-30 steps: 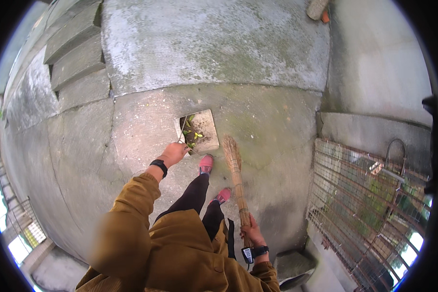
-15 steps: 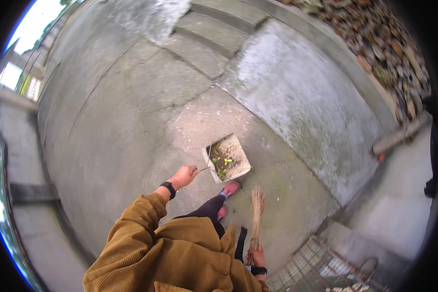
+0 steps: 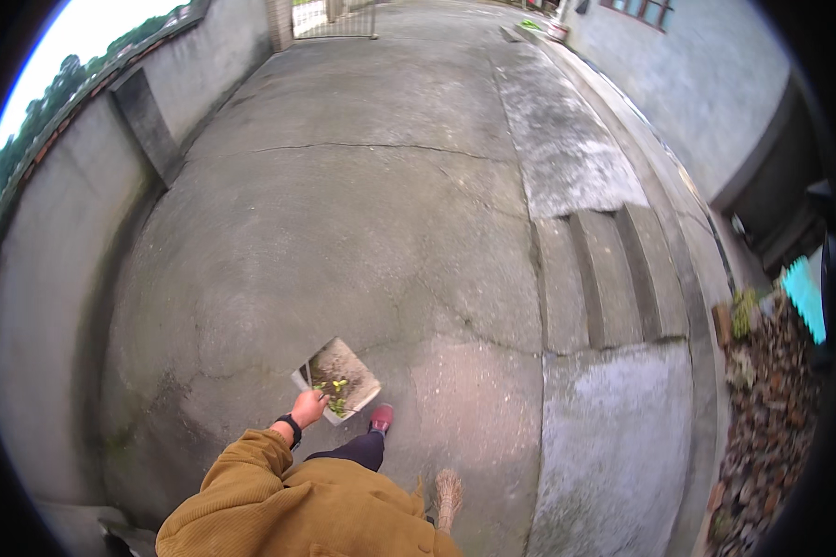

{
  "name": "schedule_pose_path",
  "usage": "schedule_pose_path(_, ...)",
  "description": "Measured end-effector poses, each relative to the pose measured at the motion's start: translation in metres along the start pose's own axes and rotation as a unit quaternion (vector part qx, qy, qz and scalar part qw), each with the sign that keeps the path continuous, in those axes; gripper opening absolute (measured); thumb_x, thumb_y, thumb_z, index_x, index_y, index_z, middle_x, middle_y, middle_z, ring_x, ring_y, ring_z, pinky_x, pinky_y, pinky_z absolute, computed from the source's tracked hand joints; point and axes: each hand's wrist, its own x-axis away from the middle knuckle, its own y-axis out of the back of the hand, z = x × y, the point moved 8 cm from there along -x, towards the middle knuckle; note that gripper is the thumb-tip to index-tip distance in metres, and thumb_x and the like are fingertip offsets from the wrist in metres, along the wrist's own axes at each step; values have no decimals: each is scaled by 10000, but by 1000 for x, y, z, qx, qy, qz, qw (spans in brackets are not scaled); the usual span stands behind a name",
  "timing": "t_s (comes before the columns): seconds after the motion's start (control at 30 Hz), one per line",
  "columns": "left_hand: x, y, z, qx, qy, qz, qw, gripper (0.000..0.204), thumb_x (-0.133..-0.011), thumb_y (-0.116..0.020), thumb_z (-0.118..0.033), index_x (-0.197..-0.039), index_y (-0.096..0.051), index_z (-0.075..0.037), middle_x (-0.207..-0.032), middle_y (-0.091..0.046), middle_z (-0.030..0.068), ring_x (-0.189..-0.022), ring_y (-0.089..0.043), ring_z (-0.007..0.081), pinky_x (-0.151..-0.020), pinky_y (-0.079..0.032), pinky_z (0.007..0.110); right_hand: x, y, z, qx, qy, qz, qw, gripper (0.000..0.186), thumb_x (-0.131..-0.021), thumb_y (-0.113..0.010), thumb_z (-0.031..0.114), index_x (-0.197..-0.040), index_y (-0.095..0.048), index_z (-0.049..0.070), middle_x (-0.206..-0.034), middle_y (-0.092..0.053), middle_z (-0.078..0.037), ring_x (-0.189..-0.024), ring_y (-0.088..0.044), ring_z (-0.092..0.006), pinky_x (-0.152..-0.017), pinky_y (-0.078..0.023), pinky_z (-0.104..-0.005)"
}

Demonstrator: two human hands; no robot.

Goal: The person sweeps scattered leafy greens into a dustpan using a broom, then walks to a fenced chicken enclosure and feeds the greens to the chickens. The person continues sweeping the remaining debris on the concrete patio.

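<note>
My left hand [image 3: 309,407], with a dark watch on its wrist, is closed on the thin handle of a square, pale, box-like dustpan [image 3: 362,379]. Soil and several green and yellow leaves [image 3: 337,386] lie inside the pan, which hangs in front of my legs. Low in the picture, beside my brown jacket [image 3: 334,511], the bristles of a straw broom [image 3: 449,497] point forward over the concrete. The broom's grip end and my right hand are out of view.
A pink shoe [image 3: 382,417] steps forward beside the pan. Concrete steps [image 3: 613,278] rise on the right, near a heap of brown pieces [image 3: 762,446]. Along the left runs a grey wall [image 3: 56,325]; a metal gate [image 3: 334,19] stands far ahead.
My view has swung up and turned right, showing the yard ahead. The dustpan stays in my left hand, now further left and lower in view. My right hand has left the picture.
</note>
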Motion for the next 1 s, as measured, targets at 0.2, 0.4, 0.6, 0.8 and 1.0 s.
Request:
schedule_pose_path(0.2,-73,-32,88,119,151,-140,971,329,-913,-599,-326,-836,-633,-8,-865,-653,250,-878,-624,443,-760,-486,518,-130,0,187,154,42,10,987,389,-763,-590,-40,-1066,-419,134,-708,-537,-103,-476,-579,-269,-387,-479,-418)
schedule_pose_path(0.4,-161,-44,215,137,275,-276,911,309,-894,-616,-300,-805,-618,-3,-847,-639,260,-853,-610,463,-747,-483,525,-268,-67,345,220,70,16,973,398,-759,-593,-49,-1067,-420,134,-717,-541,-111,-479,-581,-280,-395,-484,-428)
schedule_pose_path(0.6,-196,0,230,137,376,-397,826,296,-911,-616,-221,-764,-589,34,-793,-623,271,-762,-582,487,-656,-464,492,-360,-92,540,272,74,29,959,407,-754,-596,-58,-1068,-421,133,-727,-545,-118,-482,-583,-291,-403,-490,-439)
schedule_pose_path(0.8,-222,80,217,171,441,-499,726,284,-902,-630,-188,-735,-584,37,-697,-605,245,-613,-524,421,-618,-460,455,-403,-93,746,356,60,24,932,416,-749,-599,-66,-1068,-421,133,-736,-549,-126,-485,-585,-302,-411,-496,-449)
schedule_pose_path(1.0,-285,103,250,276,488,-534,633,292,-922,-612,-203,-716,-599,3,-616,-597,87,-571,-542,175,-577,-452,370,-454,-179,926,414,63,15,908,426,-744,-603,-75,-1069,-422,133,-745,-553,-134,-487,-588,-312,-418,-501,-460)
